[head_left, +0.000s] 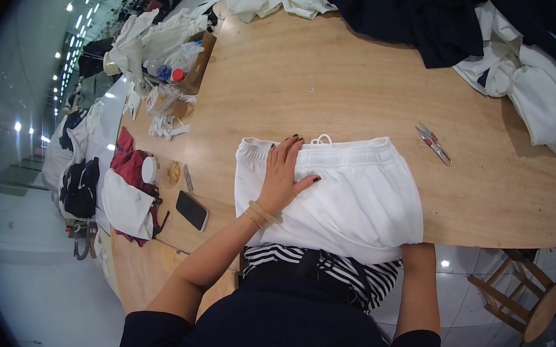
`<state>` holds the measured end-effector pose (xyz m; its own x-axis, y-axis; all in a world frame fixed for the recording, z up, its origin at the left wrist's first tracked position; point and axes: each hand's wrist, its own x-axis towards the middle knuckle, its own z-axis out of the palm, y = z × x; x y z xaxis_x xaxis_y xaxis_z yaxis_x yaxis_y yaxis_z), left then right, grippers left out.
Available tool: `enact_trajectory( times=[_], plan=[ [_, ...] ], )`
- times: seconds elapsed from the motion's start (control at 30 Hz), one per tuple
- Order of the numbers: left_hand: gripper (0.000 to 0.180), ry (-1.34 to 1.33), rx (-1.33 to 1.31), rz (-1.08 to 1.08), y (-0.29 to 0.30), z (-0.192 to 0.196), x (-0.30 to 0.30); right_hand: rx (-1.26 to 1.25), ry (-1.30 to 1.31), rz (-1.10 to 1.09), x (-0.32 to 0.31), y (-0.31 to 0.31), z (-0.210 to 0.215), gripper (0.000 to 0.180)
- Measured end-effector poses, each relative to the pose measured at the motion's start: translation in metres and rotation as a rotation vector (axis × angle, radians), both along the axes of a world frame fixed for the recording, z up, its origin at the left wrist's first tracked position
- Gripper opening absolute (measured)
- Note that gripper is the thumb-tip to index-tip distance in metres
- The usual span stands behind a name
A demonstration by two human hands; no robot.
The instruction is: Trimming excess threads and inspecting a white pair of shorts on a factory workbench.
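Note:
White shorts (363, 199) with a gathered elastic waistband lie at the table's near edge, waistband away from me. A white drawstring loop (323, 139) pokes out at the middle of the waistband. My left hand (283, 172) rests flat on the upper left part of the shorts, fingers stretched over the waistband and thumb spread to the right. From the lower right my right forearm (419, 283) reaches up to the hem. My right hand is hidden by the fabric there, so its fingers do not show.
Thread snips (434, 144) lie to the right on the wooden table (288, 73). On the left are a phone (192, 210), a white-lidded jar (150, 169) and a cardboard box (203, 64). Dark cloth (403, 17) and white garments (537, 92) pile along the far side. A wooden stool (541, 309) stands lower right.

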<state>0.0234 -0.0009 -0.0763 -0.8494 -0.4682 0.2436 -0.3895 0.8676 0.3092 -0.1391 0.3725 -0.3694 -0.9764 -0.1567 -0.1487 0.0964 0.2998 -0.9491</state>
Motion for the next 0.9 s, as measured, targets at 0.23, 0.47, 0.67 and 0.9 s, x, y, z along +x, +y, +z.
enact_trajectory(
  times=[0.23, 0.47, 0.67, 0.9],
  plan=[
    [0.076, -0.012, 0.008, -0.003, -0.001, -0.002, 0.001, -0.029, 0.082, -0.057, 0.005, 0.0, 0.017, 0.023],
    [0.087, -0.013, -0.214, 0.383, 0.035, 0.014, -0.008, -0.051, 0.169, -0.093, 0.058, 0.039, 0.024, 0.024],
    [0.069, -0.416, 0.922, -0.833, 0.097, 0.078, -0.038, -0.009, 0.257, -0.154, -0.055, 0.0, 0.045, 0.024],
    [0.062, -0.017, 0.215, -0.274, 0.025, 0.039, -0.021, 0.325, -0.3, 0.091, 0.003, 0.086, 0.148, 0.023]
  ],
)
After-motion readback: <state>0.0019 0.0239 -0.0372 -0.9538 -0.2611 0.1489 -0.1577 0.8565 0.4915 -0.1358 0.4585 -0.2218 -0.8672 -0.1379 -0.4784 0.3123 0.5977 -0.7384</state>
